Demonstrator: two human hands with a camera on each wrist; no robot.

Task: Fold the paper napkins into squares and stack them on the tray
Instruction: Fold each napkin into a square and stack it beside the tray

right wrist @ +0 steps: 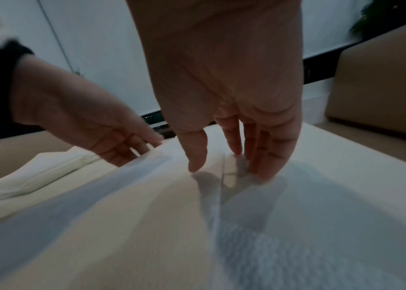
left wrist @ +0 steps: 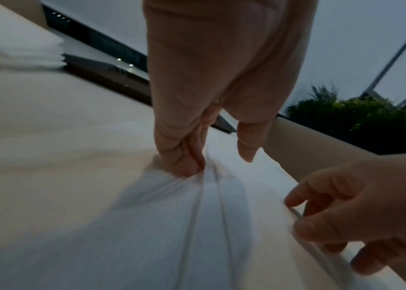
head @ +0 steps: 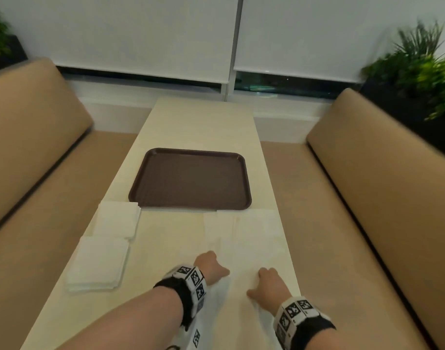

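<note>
A brown tray (head: 191,178) lies bare in the middle of the pale table (head: 166,248). Just in front of it, on the right, a white napkin (head: 251,231) is spread out unfolded. My left hand (head: 211,266) grips its near left part, and in the left wrist view the curled fingertips (left wrist: 187,166) bunch the paper (left wrist: 197,225) into creases. My right hand (head: 264,281) is at the near right part; its thumb and fingers (left wrist: 301,215) pinch a raised edge. Two stacks of white napkins (head: 116,218) (head: 99,263) sit along the table's left edge.
Tan padded benches (head: 34,137) (head: 383,178) run along both long sides of the narrow table. Green plants (head: 423,64) stand behind the benches. A window with lowered white blinds (head: 145,34) closes the far end.
</note>
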